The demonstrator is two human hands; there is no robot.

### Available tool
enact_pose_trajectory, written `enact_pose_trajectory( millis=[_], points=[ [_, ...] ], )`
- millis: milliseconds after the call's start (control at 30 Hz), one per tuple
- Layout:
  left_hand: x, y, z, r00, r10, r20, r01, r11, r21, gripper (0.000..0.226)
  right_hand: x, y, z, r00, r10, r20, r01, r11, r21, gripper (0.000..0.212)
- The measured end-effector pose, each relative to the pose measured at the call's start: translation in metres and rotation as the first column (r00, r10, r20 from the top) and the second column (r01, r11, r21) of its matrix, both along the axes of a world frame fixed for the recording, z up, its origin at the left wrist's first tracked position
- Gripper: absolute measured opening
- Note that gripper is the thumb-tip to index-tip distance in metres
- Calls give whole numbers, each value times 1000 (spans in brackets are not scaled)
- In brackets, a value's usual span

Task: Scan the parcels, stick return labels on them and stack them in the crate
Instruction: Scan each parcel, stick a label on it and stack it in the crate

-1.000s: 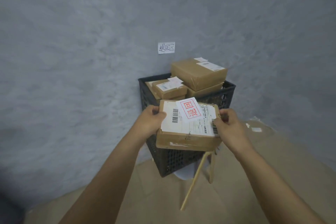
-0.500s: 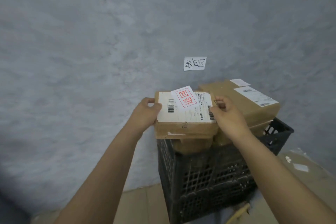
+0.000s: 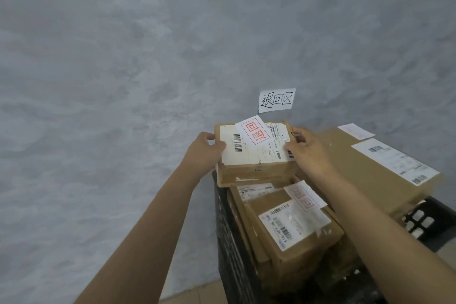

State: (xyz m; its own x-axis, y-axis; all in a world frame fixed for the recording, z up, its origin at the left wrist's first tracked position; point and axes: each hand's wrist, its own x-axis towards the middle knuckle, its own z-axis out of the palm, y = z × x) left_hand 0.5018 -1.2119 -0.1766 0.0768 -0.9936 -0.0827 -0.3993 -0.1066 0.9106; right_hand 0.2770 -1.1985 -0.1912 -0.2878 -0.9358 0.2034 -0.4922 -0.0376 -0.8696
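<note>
A brown cardboard parcel (image 3: 256, 170) with a white shipping label and a red-stamped return label (image 3: 254, 134) is held level over the far left corner of the black plastic crate (image 3: 223, 227). My left hand (image 3: 206, 153) grips its left edge and my right hand (image 3: 309, 153) grips its right edge. Below it in the crate lies a smaller labelled parcel (image 3: 291, 229) carrying its own return label. A large flat parcel (image 3: 385, 175) lies on top of the stack at the right. Whether the held parcel touches the ones beneath is unclear.
A grey concrete wall stands directly behind the crate, with a handwritten paper sign (image 3: 276, 100) stuck on it just above the held parcel. A strip of tan floor (image 3: 195, 295) shows at the bottom left of the crate.
The crate has come much closer and lower in view. The parcel, held in both hands throughout, has moved forward from in front of the crate to above its far left corner.
</note>
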Motion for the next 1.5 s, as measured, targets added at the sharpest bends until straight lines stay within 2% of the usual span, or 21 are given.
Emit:
enact_pose_trajectory(
  millis=[133, 233, 433, 567, 667, 767, 933, 1067, 1167, 1367, 1500],
  points=[
    [-1, -29, -20, 992, -78, 99, 73, 996, 59, 51, -1, -21, -11, 1000, 18, 8, -18, 997, 81, 32],
    [-3, -39, -32, 976, -178, 123, 161, 977, 139, 62, -5, -29, -18, 996, 31, -83, -14, 980, 199, 35],
    [-5, -49, -40, 921, -321, 222, 279, 939, 198, 42, -7, -36, -26, 964, 122, -236, -22, 921, 390, 48],
    [2, -57, -34, 884, -334, 325, 294, 941, 168, 30, -4, -32, -24, 935, 78, -346, 45, 942, 333, 42],
    [5, -64, -27, 825, -278, 492, 293, 955, 49, 36, 1, -23, -16, 888, 9, -460, 104, 970, 220, 36],
    [-8, -63, -16, 777, -236, 583, 354, 931, -94, 43, 1, -9, -8, 864, 4, -503, 67, 990, 124, 33],
    [-54, -34, 2, 655, -312, 688, 603, 765, -227, 39, -13, 30, 2, 768, 12, -640, 35, 998, 61, 43],
    [-99, 8, 6, 600, -371, 708, 725, 625, -287, 38, -39, 84, 5, 735, -109, -670, 195, 979, 55, 45],
    [-140, 48, 8, 506, -407, 760, 822, 494, -283, 42, -63, 147, 8, 689, -173, -704, 301, 952, 61, 49],
    [-219, 182, 5, 393, -447, 803, 919, 166, -357, 42, -98, 320, 5, 542, -367, -756, 574, 819, 14, 50],
    [-253, 292, 0, 288, -447, 847, 944, -15, -329, 44, -106, 447, 3, 449, -461, -766, 730, 683, 16, 52]
  ],
)
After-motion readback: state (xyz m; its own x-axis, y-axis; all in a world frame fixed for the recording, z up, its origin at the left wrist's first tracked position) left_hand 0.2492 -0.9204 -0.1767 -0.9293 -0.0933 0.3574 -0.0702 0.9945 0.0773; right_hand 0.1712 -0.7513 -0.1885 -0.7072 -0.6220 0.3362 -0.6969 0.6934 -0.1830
